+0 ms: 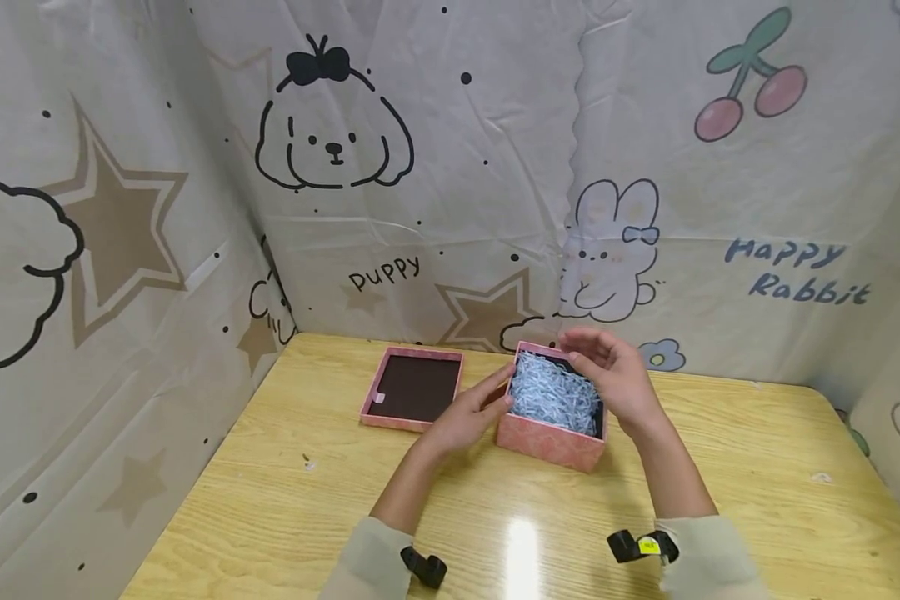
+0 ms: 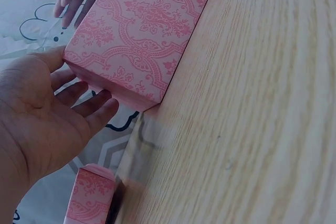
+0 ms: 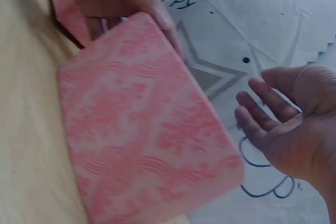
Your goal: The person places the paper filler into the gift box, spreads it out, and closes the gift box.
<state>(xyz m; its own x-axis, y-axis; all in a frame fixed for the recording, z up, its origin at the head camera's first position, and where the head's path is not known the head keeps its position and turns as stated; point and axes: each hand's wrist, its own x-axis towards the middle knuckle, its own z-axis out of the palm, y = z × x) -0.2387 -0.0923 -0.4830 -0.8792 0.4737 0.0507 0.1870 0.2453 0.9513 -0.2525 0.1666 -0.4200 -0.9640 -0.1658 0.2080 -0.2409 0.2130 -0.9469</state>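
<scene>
A pink patterned box (image 1: 549, 443) stands on the table, filled with pale blue shredded paper (image 1: 551, 392). My left hand (image 1: 465, 418) is at the box's left side; in the left wrist view its thumb and loosely extended fingers (image 2: 97, 116) lie against the wall. Over the far right part of the box hovers my right hand (image 1: 621, 382), fingers relaxed. The right wrist view shows that hand (image 3: 294, 119) apart from the box wall (image 3: 147, 129), with nothing in it. Left of the box lies a pink lid (image 1: 414, 387), its dark inside facing up.
The wooden table (image 1: 300, 517) ends at a printed cloth backdrop (image 1: 450, 167) close behind the box and lid. More cloth (image 1: 120, 417) hangs along the left side. Small scraps (image 1: 309, 463) lie on the tabletop. Each forearm carries a black wrist strap (image 1: 423, 568).
</scene>
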